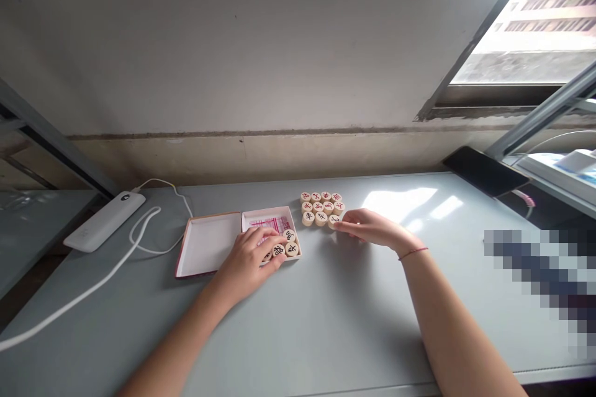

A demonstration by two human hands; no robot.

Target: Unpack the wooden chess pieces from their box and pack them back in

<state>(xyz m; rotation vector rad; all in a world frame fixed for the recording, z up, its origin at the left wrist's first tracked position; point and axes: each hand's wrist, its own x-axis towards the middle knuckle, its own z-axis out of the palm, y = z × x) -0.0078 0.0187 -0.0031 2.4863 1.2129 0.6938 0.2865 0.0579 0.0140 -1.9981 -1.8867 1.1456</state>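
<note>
My left hand (pixel 254 255) reaches over the right half of an open box (pixel 298 242), its thumb and fingers closed around a round xiangqi piece (pixel 278 250) with a black character. Beside that piece lie others, among them one nearer the corner (pixel 292 249) and one behind (pixel 289 235). My right hand (pixel 365 226) pinches a black-lettered xiangqi piece (pixel 333 221) at the right end of the front row on the table. Two rows of red-lettered pieces (pixel 317 206) stand behind it, and two more black-lettered pieces (pixel 321 218) are to its left.
The box's shallow lid half (pixel 212 242) lies flat on the left of the grey table (pixel 298 335). A white power bank (pixel 105 221) and a white cable (pixel 88 291) are farther left. At the right back rests a dark flat object (pixel 484 167). A wall (pixel 242 62) rises behind.
</note>
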